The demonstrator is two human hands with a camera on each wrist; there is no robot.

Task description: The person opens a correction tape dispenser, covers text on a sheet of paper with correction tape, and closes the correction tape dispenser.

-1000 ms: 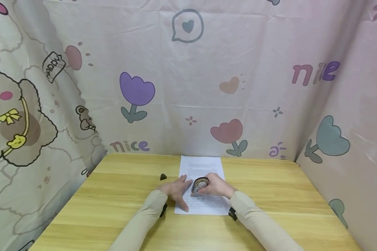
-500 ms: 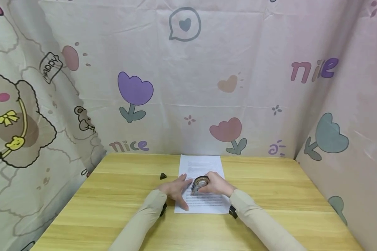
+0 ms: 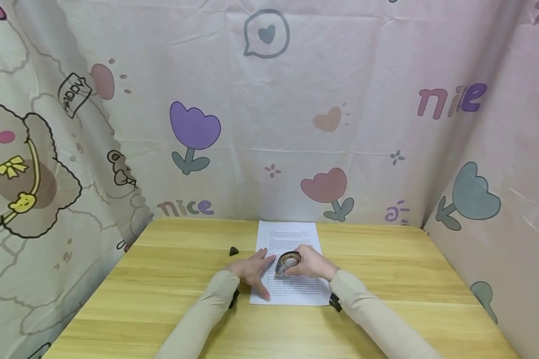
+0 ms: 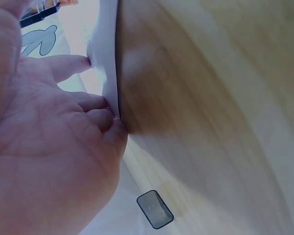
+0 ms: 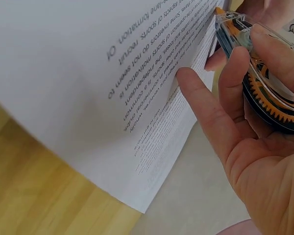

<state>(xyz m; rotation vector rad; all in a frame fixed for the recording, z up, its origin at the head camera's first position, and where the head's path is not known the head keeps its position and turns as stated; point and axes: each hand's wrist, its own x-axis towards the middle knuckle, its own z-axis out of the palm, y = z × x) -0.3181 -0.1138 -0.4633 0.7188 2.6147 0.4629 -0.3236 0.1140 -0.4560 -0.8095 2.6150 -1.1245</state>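
A printed sheet of paper (image 3: 296, 296) lies on the wooden table in the head view. My left hand (image 3: 250, 269) rests on its left side with fingers and thumb spread. My right hand (image 3: 314, 263) holds a clear correction tape dispenser (image 3: 288, 262) between thumb and fingers, its tip down at the printed lines near the middle. Orange gear teeth show through the dispenser (image 5: 269, 100) in the right wrist view, where one fingertip also touches the paper (image 5: 88, 98). A small dark translucent cap (image 4: 155, 209) lies on the table beyond my left hand.
The wooden table (image 3: 386, 279) stretches out on both sides of the sheet. Printed cloth curtains (image 3: 260, 124) hang behind the table and along its sides. Each wrist wears a dark device, partly hidden under the sleeves.
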